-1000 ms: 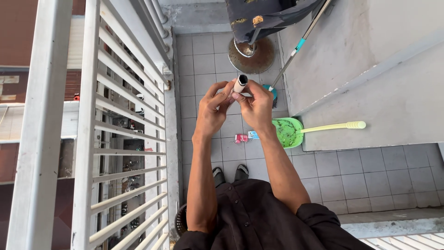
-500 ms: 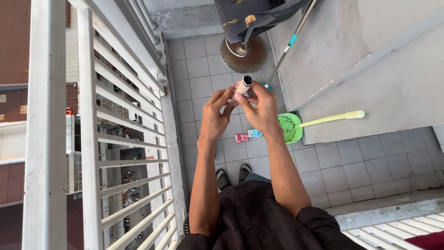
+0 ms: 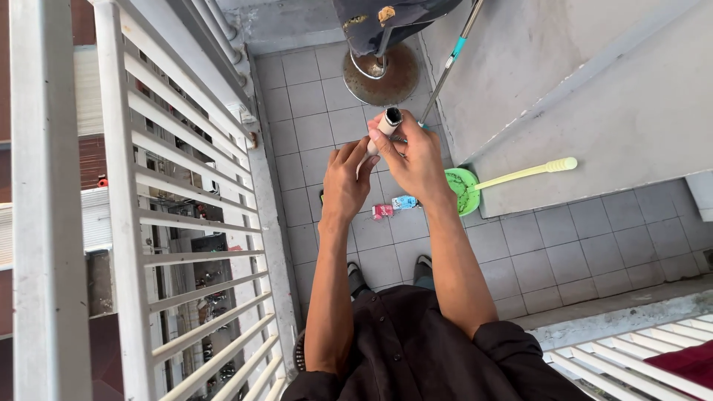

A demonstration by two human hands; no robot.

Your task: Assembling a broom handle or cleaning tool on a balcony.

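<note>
Held up between both hands over the grey tiled floor (image 3: 594, 252): a short white tube with a dark open end (image 3: 387, 124), right hand (image 3: 416, 160) wrapped around it, left hand (image 3: 347, 182) just beside and slightly lower, its fingers (image 3: 364, 152) touching the tube's lower end. Down on the floor beneath the hands, two small wrappers, one red (image 3: 382, 211) and one blue (image 3: 404, 202), side by side, with a green dustpan with a long pale handle (image 3: 475, 184) to their right against the grey concrete wall (image 3: 594, 89). Farther ahead, a round rusty metal base (image 3: 380, 70), a metal mop pole with a teal collar (image 3: 445, 67) leaning to its right, and a white metal railing (image 3: 141, 223) along the left.
</note>
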